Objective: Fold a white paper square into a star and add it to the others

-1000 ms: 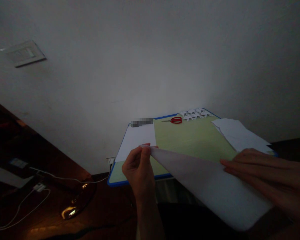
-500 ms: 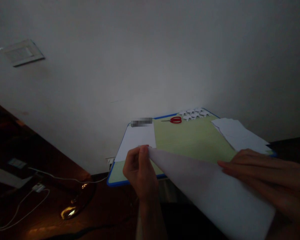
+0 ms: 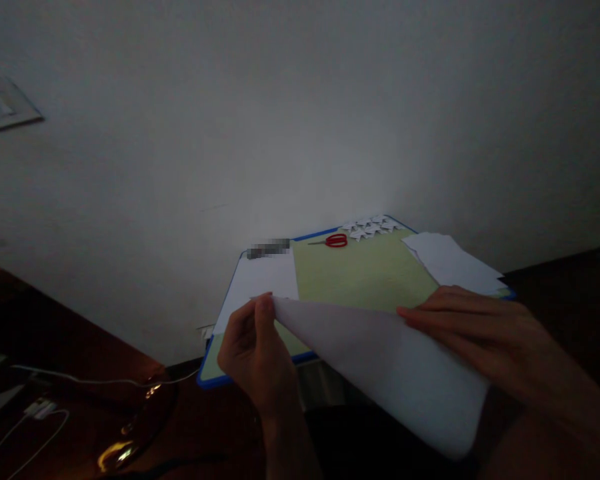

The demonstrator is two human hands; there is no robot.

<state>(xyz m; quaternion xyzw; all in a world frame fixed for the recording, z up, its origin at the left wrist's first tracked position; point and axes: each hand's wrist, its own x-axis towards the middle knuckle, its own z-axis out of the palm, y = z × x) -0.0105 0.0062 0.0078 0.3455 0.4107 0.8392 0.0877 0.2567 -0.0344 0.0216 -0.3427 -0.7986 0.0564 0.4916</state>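
A white sheet of paper point(image 3: 385, 360) is stretched between my hands in front of the table, slanting down to the right. Its narrow left corner is pinched between the thumb and fingers of my left hand point(image 3: 260, 353). My right hand point(image 3: 465, 327) grips the upper right edge, thumb and fingers pressed together on it. The paper looks folded or curled, but the dim light hides the detail. Beyond it, red-handled scissors point(image 3: 336, 241) lie on the green tabletop point(image 3: 360, 273), beside several small white folded paper pieces point(image 3: 373, 228).
A stack of white sheets point(image 3: 453, 260) lies at the table's right end. Another white sheet point(image 3: 260, 277) lies at the left, with a blurred dark item point(image 3: 269, 249) at its top. The wall point(image 3: 300, 120) stands right behind. White cables point(image 3: 105, 382) run at lower left.
The view has shifted, so the table and hands appear further left. My right hand has come closer to the left one, and the paper's lower right end looks more curled.
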